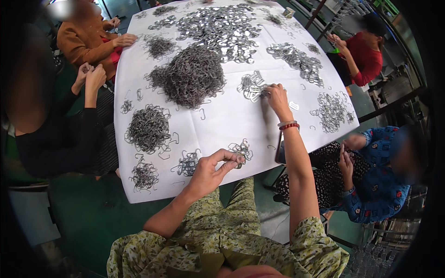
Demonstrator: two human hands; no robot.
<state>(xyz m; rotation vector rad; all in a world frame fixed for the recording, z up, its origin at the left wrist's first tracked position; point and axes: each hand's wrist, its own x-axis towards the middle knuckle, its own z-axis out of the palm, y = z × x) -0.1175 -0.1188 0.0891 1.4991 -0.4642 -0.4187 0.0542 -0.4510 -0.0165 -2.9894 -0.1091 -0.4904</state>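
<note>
My left hand (211, 169) is near the table's front edge, thumb and fingertips pressed together on a small metal piece whose shape is mostly hidden. Right beside those fingertips lies a small heap of bent wire hooks (241, 147). My right hand (278, 101) is stretched out to the middle right of the table. Its curled fingertips touch the right side of a small pile of flat, slotted metal plates (252, 85); what they grip, if anything, is hidden. One loose slotted plate (293, 106) lies just right of that hand.
The white-covered table (232, 123) carries a large mound of wire hooks (192, 76), shiny metal plates (220, 28) at the far side and smaller hook piles (148, 128) on the left. A phone (280, 150) lies by the right edge. Several people work around the table.
</note>
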